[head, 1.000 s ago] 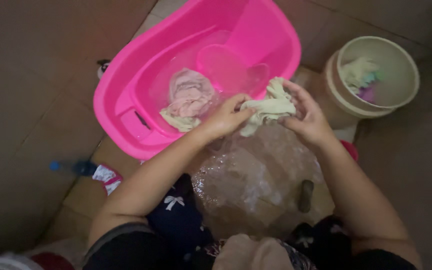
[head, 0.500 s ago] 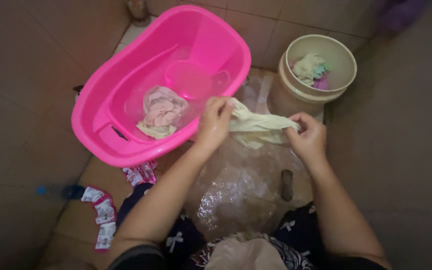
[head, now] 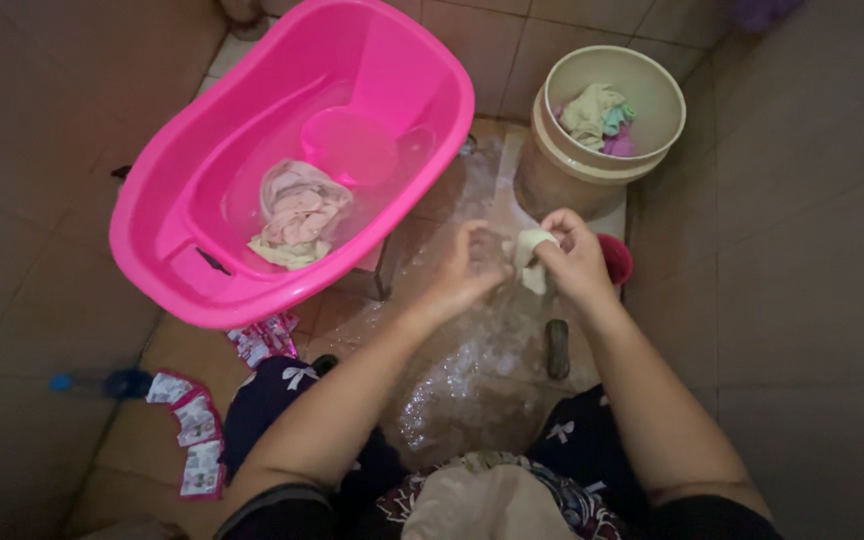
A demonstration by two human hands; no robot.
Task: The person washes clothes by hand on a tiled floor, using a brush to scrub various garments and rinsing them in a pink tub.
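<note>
So your left hand and right hand are both clenched around a small pale wet cloth, bunched up between them right over the soapy wet slab in front of your knees. Packaging-wise: there's a strip of small flat sachets, white with red and pink print, lying on the floor by your left knee, and a second little cluster of the same sachets tucked just under the near rim of the pink tub. A blue bottle cap or lid thing sits just left of the strip, too dark to say more. The tub holds shallow water and a pinkish bundle of clothes, and its right edge comes close to your left hand. On the other side, the beige bucket with a few coloured garments stands just past your right hand, with a small red cup touching-close to your right wrist. A dark brush-like object lies on the slab near your right forearm. Open room is mostly the bare tiled floor off to your right.
</note>
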